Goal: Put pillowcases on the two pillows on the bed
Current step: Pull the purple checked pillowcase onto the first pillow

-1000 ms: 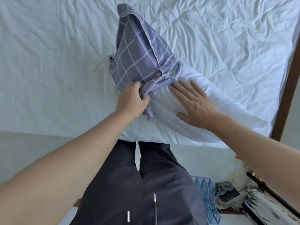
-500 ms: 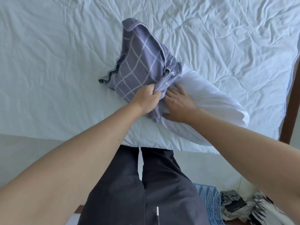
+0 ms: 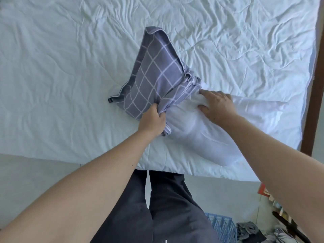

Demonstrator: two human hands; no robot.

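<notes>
A white pillow [image 3: 206, 130] lies near the bed's front edge, its far end inside a purple-grey checked pillowcase [image 3: 154, 74]. The case is bunched at its opening across the pillow's middle. My left hand [image 3: 154, 118] grips the bunched lower edge of the pillowcase. My right hand [image 3: 216, 105] presses on the bare white pillow just beside the case's opening, its fingers curled into the pillow's fabric. Only one pillow is in view.
The bed [image 3: 70, 67] is covered by a crumpled white quilt. A dark wooden post [image 3: 313, 95] runs along its right side. On the floor at lower right stand a blue plastic basket [image 3: 221, 227] and a pile of clothes [image 3: 249, 230]. My dark-trousered legs [image 3: 157, 207] touch the bed's edge.
My right hand slid from beside my left hand to the far side of the pillow by the case's opening. My left hand kept its grip on the pillowcase edge.
</notes>
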